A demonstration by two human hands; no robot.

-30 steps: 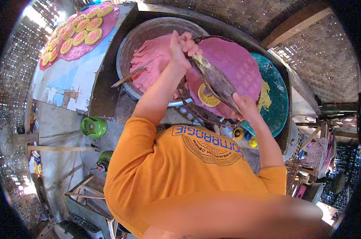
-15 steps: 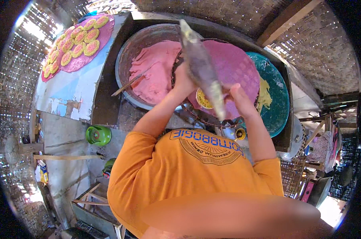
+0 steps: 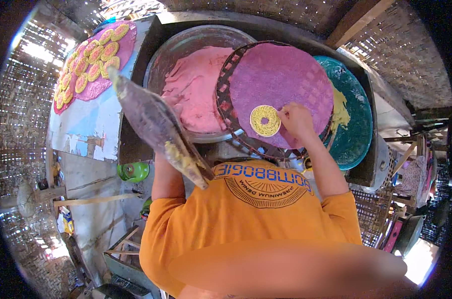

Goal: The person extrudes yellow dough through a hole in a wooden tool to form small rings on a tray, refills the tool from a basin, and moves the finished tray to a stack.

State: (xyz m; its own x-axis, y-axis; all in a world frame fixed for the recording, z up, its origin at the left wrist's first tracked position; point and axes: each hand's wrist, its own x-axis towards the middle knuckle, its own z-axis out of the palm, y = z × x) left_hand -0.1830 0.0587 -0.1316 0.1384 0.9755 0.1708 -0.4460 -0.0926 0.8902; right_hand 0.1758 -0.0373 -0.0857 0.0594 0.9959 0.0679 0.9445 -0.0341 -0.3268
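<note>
beside pink-dough basin (image 3: pixel 201 74), right hand (image 3: pixel 296 119) grip pinching yellow noodle ring (image 3: pixel 265 120); left unseen.

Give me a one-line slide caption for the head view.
Right hand touches a yellow noodle ring on a purple mat; a clear piping bag is raised beside the pink dough bowl.

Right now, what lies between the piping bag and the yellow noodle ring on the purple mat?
In the head view, the metal basin of pink dough lies between the piping bag and the yellow ring.
</note>
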